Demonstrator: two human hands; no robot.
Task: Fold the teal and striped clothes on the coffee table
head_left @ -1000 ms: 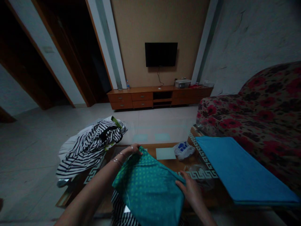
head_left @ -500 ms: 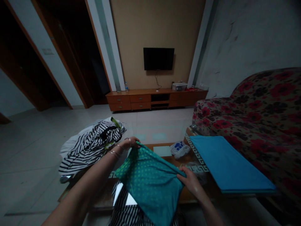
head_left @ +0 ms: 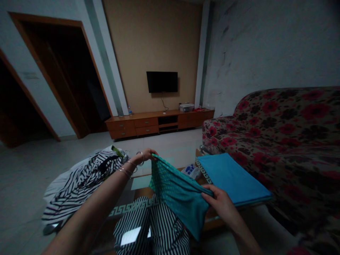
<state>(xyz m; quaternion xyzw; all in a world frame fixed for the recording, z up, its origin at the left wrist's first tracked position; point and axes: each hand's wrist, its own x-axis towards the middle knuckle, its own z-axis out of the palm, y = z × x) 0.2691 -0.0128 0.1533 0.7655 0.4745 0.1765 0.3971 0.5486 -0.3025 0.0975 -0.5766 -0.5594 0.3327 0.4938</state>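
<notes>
A teal-green cloth (head_left: 180, 196) with a dotted pattern on its left part hangs between my two hands, its upper edge stretched tight. My left hand (head_left: 149, 154), bangles on its wrist, pinches the upper left corner. At the right end of that edge, my right hand (head_left: 216, 196) grips the cloth between thumb and fingers. The lower part droops in folds over the glass coffee table (head_left: 119, 209). To the right on the table lies a flat, folded blue cloth (head_left: 233, 177). A heap of black-and-white striped clothing (head_left: 87, 177) sits at the left.
A plastic bag (head_left: 192, 171) with blue print lies behind the teal cloth. Black-and-white striped fabric (head_left: 170, 230) covers my legs below. A flowered sofa (head_left: 287, 131) stands right; a low wooden TV cabinet (head_left: 146, 122) and a television (head_left: 162, 82) are at the far wall.
My view has turned right and tilted up. The teal cloth is drawn tighter between my hands and swung rightward off my legs, showing more striped fabric. Both hands keep their hold.
</notes>
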